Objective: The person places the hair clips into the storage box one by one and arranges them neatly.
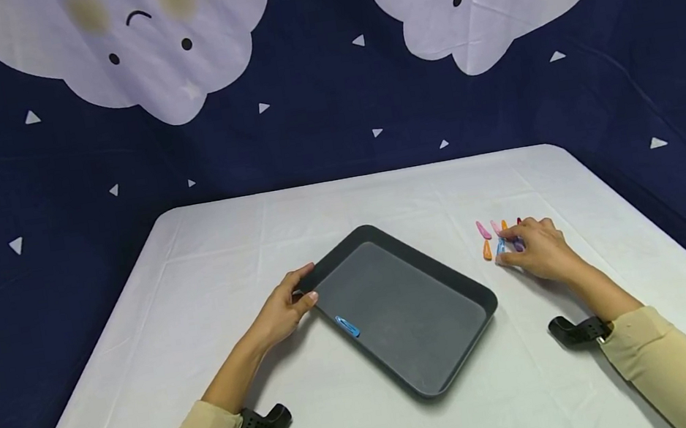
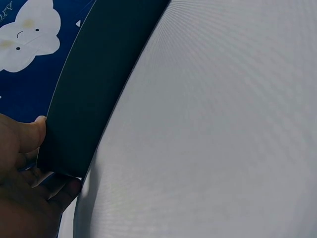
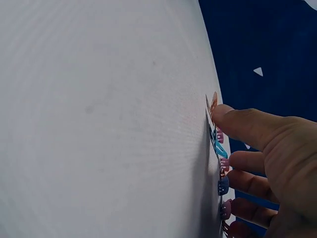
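left hand (image 1: 280,310) grips a dark grey rectangular tray (image 1: 407,308), slim blue clip (image 1: 347,326) inside near it; right hand (image 1: 541,249), narrowly parted, straddles a light-blue clip (image 1: 500,246), slender pink clip (image 1: 483,230) and orange clip (image 1: 487,250) just left.

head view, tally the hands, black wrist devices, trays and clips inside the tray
Hands, left hand and right hand: 2
Black wrist devices: 2
Grey tray: 1
Blue clip inside the tray: 1
Total: 6
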`<state>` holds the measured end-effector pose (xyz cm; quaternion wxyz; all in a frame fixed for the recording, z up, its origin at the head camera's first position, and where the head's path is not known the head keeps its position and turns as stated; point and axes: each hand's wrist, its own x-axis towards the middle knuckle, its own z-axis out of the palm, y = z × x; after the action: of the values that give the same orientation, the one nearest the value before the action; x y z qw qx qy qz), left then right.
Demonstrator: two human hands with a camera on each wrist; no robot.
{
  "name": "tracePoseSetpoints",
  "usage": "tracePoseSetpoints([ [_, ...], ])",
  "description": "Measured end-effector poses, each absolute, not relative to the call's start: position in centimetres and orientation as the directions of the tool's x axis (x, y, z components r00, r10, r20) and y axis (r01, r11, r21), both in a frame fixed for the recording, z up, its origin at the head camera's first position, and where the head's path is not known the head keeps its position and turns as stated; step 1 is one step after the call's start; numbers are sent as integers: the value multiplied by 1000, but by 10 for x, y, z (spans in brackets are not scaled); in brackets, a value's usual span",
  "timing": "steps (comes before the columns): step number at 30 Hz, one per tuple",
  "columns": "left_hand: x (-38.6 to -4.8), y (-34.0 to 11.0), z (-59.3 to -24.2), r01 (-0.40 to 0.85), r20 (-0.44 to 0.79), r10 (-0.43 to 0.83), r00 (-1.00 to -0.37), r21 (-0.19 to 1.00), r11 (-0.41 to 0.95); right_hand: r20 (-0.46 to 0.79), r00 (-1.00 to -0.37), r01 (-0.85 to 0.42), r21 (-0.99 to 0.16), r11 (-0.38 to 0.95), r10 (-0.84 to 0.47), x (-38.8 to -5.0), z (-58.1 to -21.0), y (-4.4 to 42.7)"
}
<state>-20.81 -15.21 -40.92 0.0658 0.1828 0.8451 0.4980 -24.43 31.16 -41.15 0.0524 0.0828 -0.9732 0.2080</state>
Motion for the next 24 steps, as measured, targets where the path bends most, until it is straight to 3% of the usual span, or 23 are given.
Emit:
tracePoseSetpoints([
  [6, -209, -152, -407, 198, 25, 364, -931, 872, 448, 127, -982, -179, -388, 904, -140, -245, -413, 312],
  [24, -211, -152, -409, 221, 54, 371, -927, 878, 425, 138, -979, -192, -376, 906, -151, -245, -414, 312],
])
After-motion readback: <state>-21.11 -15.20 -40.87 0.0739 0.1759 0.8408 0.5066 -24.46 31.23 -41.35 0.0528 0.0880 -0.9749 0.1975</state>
